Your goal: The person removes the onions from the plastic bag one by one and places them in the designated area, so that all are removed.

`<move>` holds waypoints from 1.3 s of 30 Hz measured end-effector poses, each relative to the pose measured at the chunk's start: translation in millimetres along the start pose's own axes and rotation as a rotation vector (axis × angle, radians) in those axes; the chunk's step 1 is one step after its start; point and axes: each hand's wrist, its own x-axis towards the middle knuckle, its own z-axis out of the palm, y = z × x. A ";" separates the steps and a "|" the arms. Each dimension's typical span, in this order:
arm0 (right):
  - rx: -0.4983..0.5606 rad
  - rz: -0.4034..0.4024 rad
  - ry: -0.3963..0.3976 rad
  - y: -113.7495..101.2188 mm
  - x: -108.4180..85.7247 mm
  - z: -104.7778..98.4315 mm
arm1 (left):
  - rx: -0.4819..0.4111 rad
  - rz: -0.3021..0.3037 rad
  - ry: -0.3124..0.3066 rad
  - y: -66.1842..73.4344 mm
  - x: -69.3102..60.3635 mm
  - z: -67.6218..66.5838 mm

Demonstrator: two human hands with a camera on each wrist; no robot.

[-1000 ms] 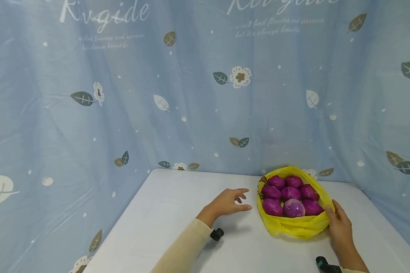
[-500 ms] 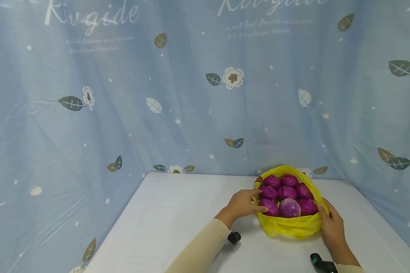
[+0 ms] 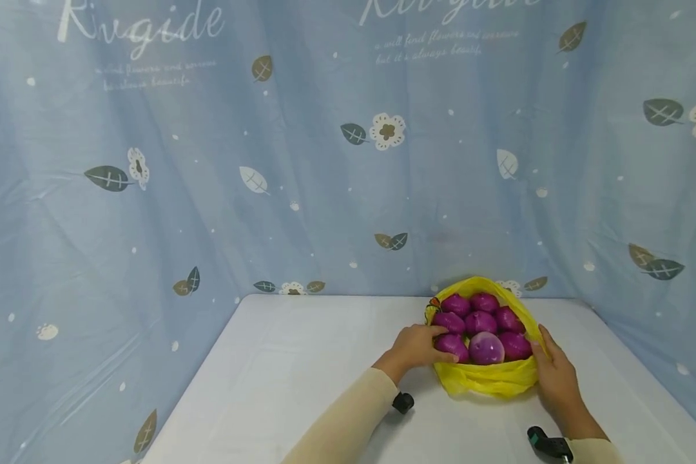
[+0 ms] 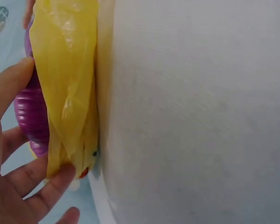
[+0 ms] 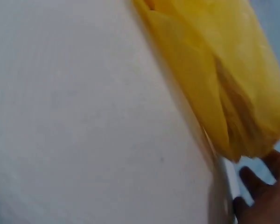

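**Pinching One, Bracing the Rest**

Pinching a purple onion [image 3: 455, 346] between thumb and forefinger of the left hand [image 3: 414, 346], while touching the yellow bag [image 3: 487, 380] with other fingertips; gripping that bag's rim in the right hand [image 3: 559, 378]. Resting it between both hands on the white table [image 3: 301, 374], with seven more onions [image 3: 480, 322] inside, and facing a leaf-printed blue curtain [image 3: 319, 187] beyond. Probably risking a dropped onion, by pinching rounded skin loosely, or a spill, by tugging the thin rim down.
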 end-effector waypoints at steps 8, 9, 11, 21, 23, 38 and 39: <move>-0.064 -0.055 -0.027 11.9 -3.4 2.0 | -0.024 -0.017 0.032 -5.2 -6.2 1.4; -0.071 -0.064 -0.012 11.5 -4.0 1.9 | -0.043 -0.018 0.034 -5.3 -7.6 -0.6; -0.079 -0.080 0.009 9.9 -4.5 0.3 | -0.074 -0.017 0.039 -4.6 -11.0 -7.2; -0.478 -0.294 -0.212 -24.2 17.6 -34.6 | -0.208 -0.031 0.124 -12.7 -36.6 -36.9; -0.546 -0.347 -0.216 -28.6 21.8 -37.0 | -0.228 -0.035 0.148 -17.2 -42.1 -37.5; -0.367 -0.201 -0.177 -14.7 18.5 -24.9 | -0.347 -0.077 0.307 -50.7 -68.3 -59.8; -0.345 -0.195 -0.179 -14.4 17.6 -24.8 | -0.349 -0.080 0.318 -54.0 -69.0 -62.2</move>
